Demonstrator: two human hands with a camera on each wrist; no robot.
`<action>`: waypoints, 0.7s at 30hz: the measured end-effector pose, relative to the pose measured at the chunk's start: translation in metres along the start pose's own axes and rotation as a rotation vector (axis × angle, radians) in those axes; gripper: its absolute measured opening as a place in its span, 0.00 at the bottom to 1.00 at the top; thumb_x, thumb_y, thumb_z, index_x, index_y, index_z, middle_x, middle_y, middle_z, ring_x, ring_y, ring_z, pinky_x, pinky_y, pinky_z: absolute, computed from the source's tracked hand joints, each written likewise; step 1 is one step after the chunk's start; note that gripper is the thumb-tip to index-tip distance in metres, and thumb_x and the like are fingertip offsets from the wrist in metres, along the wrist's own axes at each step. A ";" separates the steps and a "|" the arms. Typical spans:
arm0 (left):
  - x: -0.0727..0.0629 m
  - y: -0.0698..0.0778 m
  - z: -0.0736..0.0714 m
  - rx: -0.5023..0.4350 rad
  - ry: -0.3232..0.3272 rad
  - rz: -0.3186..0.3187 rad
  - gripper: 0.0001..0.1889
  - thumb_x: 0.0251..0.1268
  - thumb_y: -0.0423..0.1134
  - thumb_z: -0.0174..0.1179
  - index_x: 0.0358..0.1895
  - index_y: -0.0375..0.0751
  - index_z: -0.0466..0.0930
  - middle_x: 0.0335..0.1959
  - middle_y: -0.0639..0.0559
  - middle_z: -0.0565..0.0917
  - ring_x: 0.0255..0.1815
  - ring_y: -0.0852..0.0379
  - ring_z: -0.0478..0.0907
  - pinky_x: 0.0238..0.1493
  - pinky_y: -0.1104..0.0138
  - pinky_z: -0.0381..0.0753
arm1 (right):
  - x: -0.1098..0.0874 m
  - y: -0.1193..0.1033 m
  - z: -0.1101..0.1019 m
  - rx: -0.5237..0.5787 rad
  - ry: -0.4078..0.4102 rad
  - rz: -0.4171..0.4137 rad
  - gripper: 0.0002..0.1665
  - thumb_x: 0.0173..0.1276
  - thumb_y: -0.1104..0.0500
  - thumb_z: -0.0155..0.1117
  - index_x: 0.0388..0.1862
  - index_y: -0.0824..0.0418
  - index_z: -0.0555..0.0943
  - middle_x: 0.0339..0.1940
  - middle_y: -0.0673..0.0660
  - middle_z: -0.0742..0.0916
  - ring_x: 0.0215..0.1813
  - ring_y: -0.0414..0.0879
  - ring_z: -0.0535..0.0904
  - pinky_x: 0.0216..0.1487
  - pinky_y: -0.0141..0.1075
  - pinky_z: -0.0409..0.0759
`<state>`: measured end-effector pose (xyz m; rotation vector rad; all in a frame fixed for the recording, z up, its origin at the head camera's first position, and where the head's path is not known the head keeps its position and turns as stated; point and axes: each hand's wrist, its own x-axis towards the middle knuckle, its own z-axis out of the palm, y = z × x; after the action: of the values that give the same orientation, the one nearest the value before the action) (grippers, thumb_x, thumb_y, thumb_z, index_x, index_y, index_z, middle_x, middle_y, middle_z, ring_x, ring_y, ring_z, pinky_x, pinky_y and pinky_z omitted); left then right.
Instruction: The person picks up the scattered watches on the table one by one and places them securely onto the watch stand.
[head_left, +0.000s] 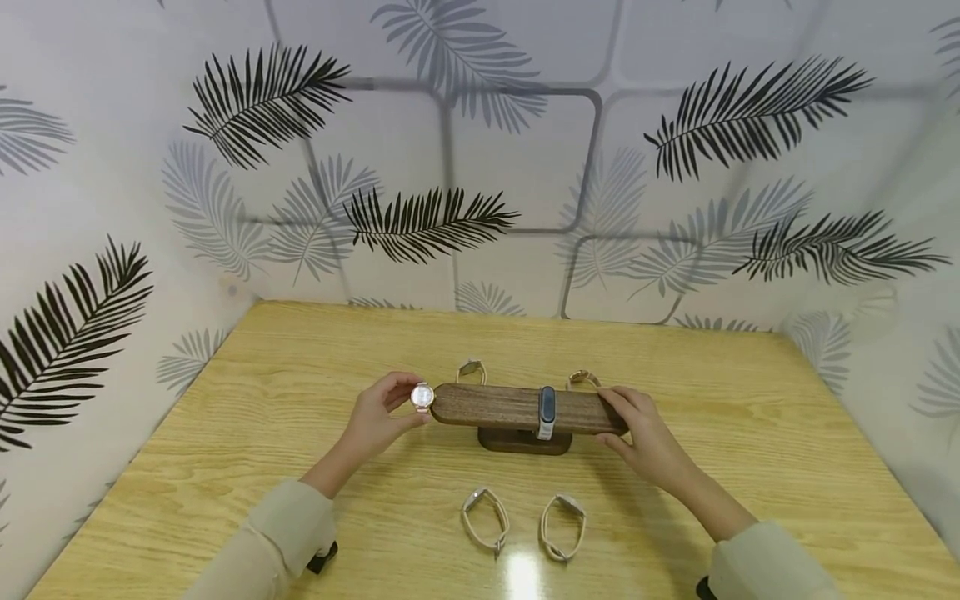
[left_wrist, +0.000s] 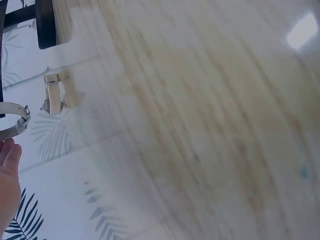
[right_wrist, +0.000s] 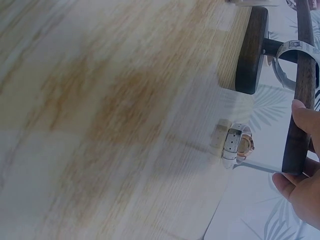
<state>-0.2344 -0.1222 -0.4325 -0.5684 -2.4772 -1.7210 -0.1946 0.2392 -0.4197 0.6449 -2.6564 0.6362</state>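
A dark wooden watch stand has a long rounded bar (head_left: 487,407) on a small base (head_left: 525,447). My right hand (head_left: 651,442) grips the bar's right end, thumb and fingers on opposite edges, as the right wrist view confirms. At the left end, my left hand (head_left: 373,423) holds a round white-faced watch (head_left: 422,397) between thumb and fingers. Its pale buckled strap (left_wrist: 22,111) shows above the fingertips in the left wrist view. Whether that strap is round the bar's tip, I cannot tell. A dark-screened fitness band (head_left: 547,406) with a light strap is looped round the bar.
Two pale-strapped watches, one left (head_left: 485,521) and one right (head_left: 562,527), lie on the wooden table (head_left: 375,533) in front of the stand. Behind the bar are two more, a left one (head_left: 471,367) and a rose-gold one (head_left: 582,379). A leaf-patterned covering (head_left: 510,283) rises beyond the table.
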 end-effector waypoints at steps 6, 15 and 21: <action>0.001 0.001 0.007 -0.009 -0.026 -0.006 0.25 0.49 0.29 0.68 0.54 0.31 0.72 0.54 0.38 0.76 0.60 0.42 0.72 0.61 0.61 0.73 | 0.000 0.000 -0.001 -0.012 -0.009 0.000 0.34 0.53 0.66 0.70 0.58 0.74 0.71 0.54 0.70 0.75 0.56 0.65 0.69 0.51 0.55 0.75; 0.003 -0.001 0.010 -0.036 -0.032 -0.003 0.26 0.48 0.29 0.68 0.54 0.31 0.72 0.55 0.37 0.75 0.61 0.42 0.72 0.60 0.61 0.73 | 0.001 -0.002 -0.001 0.004 -0.023 0.018 0.33 0.54 0.66 0.69 0.58 0.74 0.71 0.54 0.71 0.75 0.56 0.66 0.69 0.52 0.56 0.75; 0.005 0.000 0.012 -0.073 -0.054 0.006 0.27 0.47 0.28 0.68 0.55 0.31 0.72 0.56 0.36 0.75 0.61 0.41 0.72 0.60 0.62 0.73 | 0.002 -0.001 -0.002 -0.003 -0.025 0.005 0.32 0.54 0.65 0.69 0.58 0.73 0.71 0.53 0.71 0.76 0.55 0.66 0.70 0.51 0.56 0.75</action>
<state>-0.2372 -0.1101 -0.4357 -0.6363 -2.4540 -1.8240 -0.1957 0.2390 -0.4170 0.6494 -2.6829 0.6290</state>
